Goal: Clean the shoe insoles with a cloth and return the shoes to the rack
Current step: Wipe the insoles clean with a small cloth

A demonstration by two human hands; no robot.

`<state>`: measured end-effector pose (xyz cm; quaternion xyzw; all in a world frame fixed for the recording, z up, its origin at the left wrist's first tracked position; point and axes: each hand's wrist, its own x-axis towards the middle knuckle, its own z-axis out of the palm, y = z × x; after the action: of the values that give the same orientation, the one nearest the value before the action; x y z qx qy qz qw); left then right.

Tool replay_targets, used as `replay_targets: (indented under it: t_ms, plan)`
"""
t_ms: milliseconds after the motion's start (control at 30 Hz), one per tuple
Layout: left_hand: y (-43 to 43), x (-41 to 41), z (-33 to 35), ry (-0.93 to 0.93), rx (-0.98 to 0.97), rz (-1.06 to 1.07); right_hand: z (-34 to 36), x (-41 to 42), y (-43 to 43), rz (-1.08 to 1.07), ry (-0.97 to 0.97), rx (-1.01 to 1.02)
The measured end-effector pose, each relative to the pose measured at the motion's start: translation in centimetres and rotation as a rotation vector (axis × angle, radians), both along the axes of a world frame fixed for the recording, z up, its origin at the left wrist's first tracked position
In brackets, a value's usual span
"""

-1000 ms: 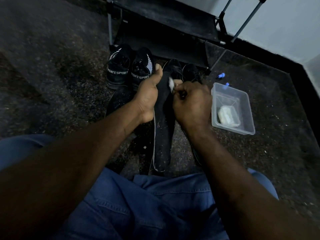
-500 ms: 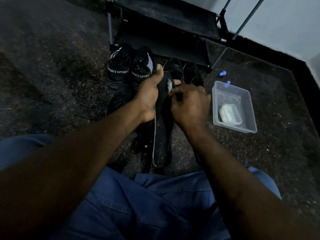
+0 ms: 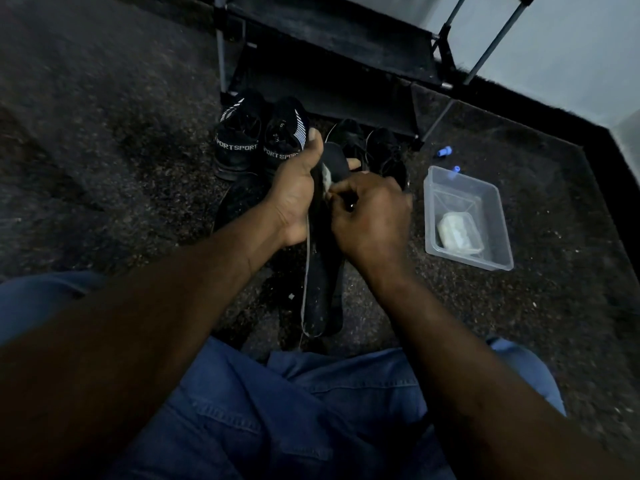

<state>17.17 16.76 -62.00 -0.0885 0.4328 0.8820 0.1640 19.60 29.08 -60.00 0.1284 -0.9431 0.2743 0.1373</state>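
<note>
On a dark speckled floor (image 3: 104, 133) before a black shoe rack (image 3: 329, 36), a seated person in blue jeans (image 3: 311, 410) works on a black insole (image 3: 318, 289). It is held upright in mid-scene, toe end far and heel end near the knees. The left hand (image 3: 298, 192) grips the insole's upper part, thumb raised along its left edge and fingers wrapped behind. The right hand (image 3: 370, 216), fingers curled, pinches a small white cloth (image 3: 326, 176) against the insole's face.

One clear plastic tub (image 3: 433, 209) sits on the floor to the right, well apart from the hands. It holds a single pale folded wad (image 3: 457, 230). Two small blue caps (image 3: 440, 152) lie just beyond the tub's far edge.

Four black shoes (image 3: 239, 140) stand in two pairs on the floor at the foot of the rack. The left pair bears "SPORT" lettering.

Compared with a second ago, the cloth sits slightly lower on the insole, leaving more of the toe end bare. Both grips are unchanged, and the shoes and tub lie where they were.
</note>
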Motion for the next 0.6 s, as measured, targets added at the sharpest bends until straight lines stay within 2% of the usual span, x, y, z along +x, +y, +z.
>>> replay_targets:
  t_ms: [67,167,267,367,467,600]
  plan:
    - [0.2,0.2,0.3,-0.019,-0.038,0.039,0.3,-1.4,0.7,-0.057,0.027,0.055]
    - [0.5,0.5,0.8,-0.021,-0.031,0.044,1.2,-3.6,0.9,-0.128,0.024,-0.044]
    - [0.6,0.5,0.4,-0.032,-0.04,0.046,1.2,-2.9,-0.1,-0.049,0.018,-0.084]
    - [0.3,0.3,0.2,-0.065,-0.067,0.059,0.4,-0.9,-0.8,0.08,0.035,-0.023]
    - [-0.4,0.0,0.1,-0.029,0.027,0.007,-0.6,0.2,0.2,0.144,0.064,0.078]
    - [-0.2,-0.1,0.1,-0.019,0.032,-0.009,-0.6,0.0,2.3,0.118,0.122,0.221]
